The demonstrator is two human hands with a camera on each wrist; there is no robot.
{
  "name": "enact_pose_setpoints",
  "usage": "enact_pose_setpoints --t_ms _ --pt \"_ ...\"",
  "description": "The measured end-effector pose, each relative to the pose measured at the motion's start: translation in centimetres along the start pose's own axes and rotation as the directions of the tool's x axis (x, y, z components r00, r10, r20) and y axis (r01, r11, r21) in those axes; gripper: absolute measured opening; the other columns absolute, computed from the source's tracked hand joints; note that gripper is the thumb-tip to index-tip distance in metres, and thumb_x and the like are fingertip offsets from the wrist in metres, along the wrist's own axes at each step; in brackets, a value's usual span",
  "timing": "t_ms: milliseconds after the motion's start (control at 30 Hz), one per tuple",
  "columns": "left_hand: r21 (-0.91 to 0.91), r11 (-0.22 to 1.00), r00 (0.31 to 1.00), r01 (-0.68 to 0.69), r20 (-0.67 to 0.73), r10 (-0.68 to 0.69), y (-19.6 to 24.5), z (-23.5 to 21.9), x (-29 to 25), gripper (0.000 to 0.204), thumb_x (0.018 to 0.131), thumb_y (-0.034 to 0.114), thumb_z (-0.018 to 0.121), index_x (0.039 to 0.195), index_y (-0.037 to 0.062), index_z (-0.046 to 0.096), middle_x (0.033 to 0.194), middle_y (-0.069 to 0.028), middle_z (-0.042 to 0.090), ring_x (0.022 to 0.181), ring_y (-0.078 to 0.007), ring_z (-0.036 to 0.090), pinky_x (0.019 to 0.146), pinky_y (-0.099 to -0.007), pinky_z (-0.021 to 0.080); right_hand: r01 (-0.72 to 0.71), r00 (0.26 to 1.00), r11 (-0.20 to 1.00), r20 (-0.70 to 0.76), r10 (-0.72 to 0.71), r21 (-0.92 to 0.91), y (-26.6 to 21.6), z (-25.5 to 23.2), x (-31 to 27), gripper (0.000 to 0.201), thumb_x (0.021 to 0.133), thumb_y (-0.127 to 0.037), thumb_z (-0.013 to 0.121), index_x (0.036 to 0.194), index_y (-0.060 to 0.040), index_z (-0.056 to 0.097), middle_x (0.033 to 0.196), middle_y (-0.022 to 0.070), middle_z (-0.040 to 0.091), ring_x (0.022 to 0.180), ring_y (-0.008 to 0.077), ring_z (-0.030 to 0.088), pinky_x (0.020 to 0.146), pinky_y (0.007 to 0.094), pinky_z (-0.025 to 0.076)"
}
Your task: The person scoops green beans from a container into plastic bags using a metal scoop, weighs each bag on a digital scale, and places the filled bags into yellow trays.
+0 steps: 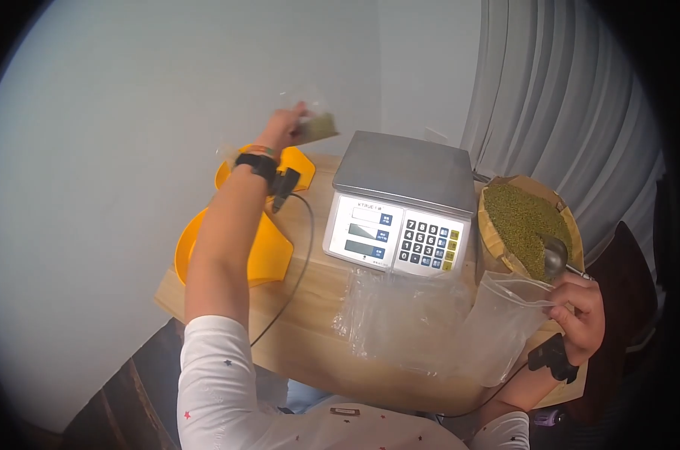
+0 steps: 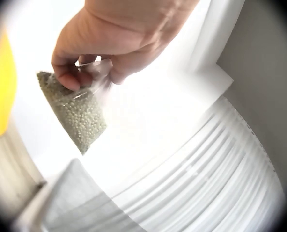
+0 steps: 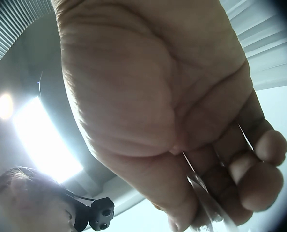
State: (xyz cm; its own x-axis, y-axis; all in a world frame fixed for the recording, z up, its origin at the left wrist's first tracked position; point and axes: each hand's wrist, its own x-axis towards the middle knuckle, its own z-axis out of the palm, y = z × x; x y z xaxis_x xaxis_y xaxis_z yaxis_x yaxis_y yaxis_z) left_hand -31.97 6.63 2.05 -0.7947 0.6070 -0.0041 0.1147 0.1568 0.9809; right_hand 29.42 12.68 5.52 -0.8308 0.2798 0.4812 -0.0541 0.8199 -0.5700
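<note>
My left hand point(image 1: 284, 127) pinches the top of a clear bag of green beans point(image 1: 319, 128), held up over the rear yellow tray point(image 1: 299, 166); in the left wrist view the bag point(image 2: 80, 116) hangs tilted below the fingers of the left hand point(image 2: 119, 38). My right hand point(image 1: 580, 311) grips the edge of an empty clear bag point(image 1: 497, 330) at the table's right side, close to the handle of a metal scoop point(image 1: 555, 256). Seen in the right wrist view, the right hand point(image 3: 158, 96) has curled fingers with clear plastic point(image 3: 208, 205) between them.
A scale point(image 1: 404, 172) stands mid-table, with a stack of clear bags point(image 1: 400, 322) in front. The scoop rests in a sack of green beans point(image 1: 520, 221) at the right. Another yellow tray point(image 1: 269, 251) is under my left forearm. A cable point(image 1: 310, 247) crosses the table.
</note>
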Motion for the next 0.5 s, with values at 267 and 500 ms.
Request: enact_pose_setpoints --t_ms 267,500 --pt "-0.178 0.971 0.907 0.157 -0.363 -0.213 -9.2 -10.9 6.3 0.039 0.103 0.041 0.055 0.111 0.0075 0.073 0.096 -0.0101 0.059 0.079 -0.0224 0.060 0.073 -0.0359 0.057 -0.083 0.994 0.996 0.072 0.085 -0.033 0.8 0.8 1.4 0.023 0.082 -0.018 0.074 0.079 0.0024 0.065 0.074 0.0136 0.062 0.065 0.0267 0.062 0.059 0.0330 0.046" --pt "-0.335 0.931 0.903 0.145 -0.340 -0.263 -12.0 -11.3 6.8 0.043 0.105 0.036 0.050 0.124 -0.0028 0.060 0.124 -0.0158 0.055 0.100 -0.0289 0.061 0.096 -0.0402 0.054 -0.099 0.971 0.993 0.210 0.111 -0.068 0.6 1.9 2.6 0.016 0.081 -0.014 0.076 0.081 0.0002 0.068 0.077 0.0130 0.063 0.066 0.0269 0.063 0.059 0.0347 0.047"
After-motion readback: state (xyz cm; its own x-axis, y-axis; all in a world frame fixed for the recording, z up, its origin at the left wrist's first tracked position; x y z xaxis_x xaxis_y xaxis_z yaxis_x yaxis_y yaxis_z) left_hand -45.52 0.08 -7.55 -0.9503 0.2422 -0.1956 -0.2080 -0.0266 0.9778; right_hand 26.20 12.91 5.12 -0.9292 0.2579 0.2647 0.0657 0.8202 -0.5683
